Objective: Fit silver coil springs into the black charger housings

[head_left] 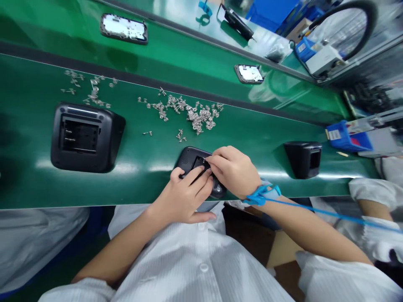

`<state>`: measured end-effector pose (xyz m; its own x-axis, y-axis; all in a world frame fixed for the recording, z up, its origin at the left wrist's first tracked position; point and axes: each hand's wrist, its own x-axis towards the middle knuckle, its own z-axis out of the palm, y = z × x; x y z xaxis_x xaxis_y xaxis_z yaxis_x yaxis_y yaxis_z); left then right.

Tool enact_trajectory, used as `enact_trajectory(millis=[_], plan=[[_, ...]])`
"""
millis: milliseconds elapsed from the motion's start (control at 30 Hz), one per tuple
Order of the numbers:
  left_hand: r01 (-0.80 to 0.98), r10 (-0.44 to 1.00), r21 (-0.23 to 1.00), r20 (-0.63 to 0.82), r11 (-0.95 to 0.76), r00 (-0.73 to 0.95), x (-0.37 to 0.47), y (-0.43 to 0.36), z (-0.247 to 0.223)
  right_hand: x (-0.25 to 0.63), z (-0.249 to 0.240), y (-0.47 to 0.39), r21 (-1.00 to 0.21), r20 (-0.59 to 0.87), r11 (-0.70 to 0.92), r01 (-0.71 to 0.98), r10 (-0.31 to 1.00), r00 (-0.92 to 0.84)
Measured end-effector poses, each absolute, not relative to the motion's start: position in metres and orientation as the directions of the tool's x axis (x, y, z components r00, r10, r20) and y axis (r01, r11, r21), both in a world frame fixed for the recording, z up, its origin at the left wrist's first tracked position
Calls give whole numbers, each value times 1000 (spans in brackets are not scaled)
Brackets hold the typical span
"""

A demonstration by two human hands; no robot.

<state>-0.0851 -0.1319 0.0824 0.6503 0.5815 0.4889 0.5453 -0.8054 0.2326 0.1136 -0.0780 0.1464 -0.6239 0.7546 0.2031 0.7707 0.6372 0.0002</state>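
Note:
A black plastic device housing point(186, 157) with a speaker grille and a recessed compartment lies tilted at the table's front edge. My left hand point(190, 195) grips it, several fingers spread across its face and compartment, the thumb at the near side. With thumb and index finger pinched together, my right hand point(234, 170) works at the compartment's upper right. Small shiny metal shows by those fingertips, but whether it is held or part of the compartment I cannot tell. Beyond the housing is a loose pile of small metal spring-like pieces point(201, 117).
Another black housing point(83, 157) stands at left, and a third point(297, 161) at right. Two phone-like frames with bright faces point(124, 28) lie on the green strip behind. A blue bin point(348, 136) is far right. A blue strap point(262, 195) trails from my right wrist. A co-worker's sleeve point(371, 188) shows at right.

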Motion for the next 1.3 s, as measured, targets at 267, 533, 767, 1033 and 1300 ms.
enact_trajectory(millis=[267, 533, 767, 1033, 1300], plan=[[533, 581, 246, 460, -810, 671, -85, -128, 83, 110, 148, -88, -73, 274, 606, 792, 776, -568], [527, 587, 263, 433, -808, 684, -87, -128, 84, 107, 135, -96, -145, 355, 505, 851, 829, -432], [601, 641, 224, 315, -767, 701, -108, -134, 100, 109, 152, -76, -232, 326, 599, 767, 790, -518], [927, 918, 23, 146, -375, 368, -115, -200, 128, 20, 133, 13, -381, 331, 818, 430, 555, -763], [993, 989, -91, 120, -73, 84, -116, -197, 130, -38, 102, 48, -304, 3, 804, 511, 536, -844]])
